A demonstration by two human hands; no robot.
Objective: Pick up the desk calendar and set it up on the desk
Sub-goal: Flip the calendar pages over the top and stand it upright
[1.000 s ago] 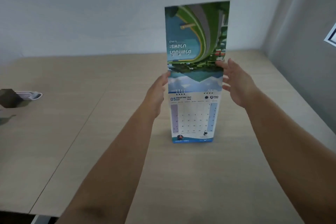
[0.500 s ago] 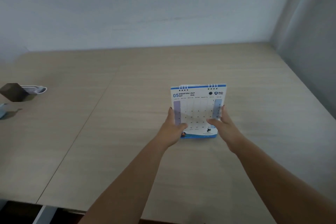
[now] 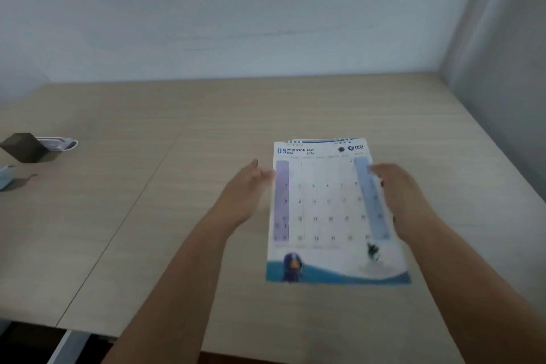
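Note:
The desk calendar (image 3: 325, 210) shows its white May page with a blue wave along the bottom. Its wire-bound top edge is far from me. The bottom edge tilts up toward me and is blurred. My left hand (image 3: 245, 195) has its fingertips against the page's left edge. My right hand (image 3: 399, 198) grips the right edge, with its fingers partly behind the blue column. The calendar is held between both hands over the light wooden desk (image 3: 177, 245).
A dark brown block (image 3: 25, 148) with a white object (image 3: 60, 143) behind it sits at the far left, and a pale blue item (image 3: 4, 182) lies at the left border. A grey wall (image 3: 502, 97) closes the right side. The desk's front edge runs low left.
The upper picture page was flipped over to the back, leaving the May page in front. Both hands dropped to the calendar's lower sides. Now they sit higher on its sides, and its bottom edge has swung toward me.

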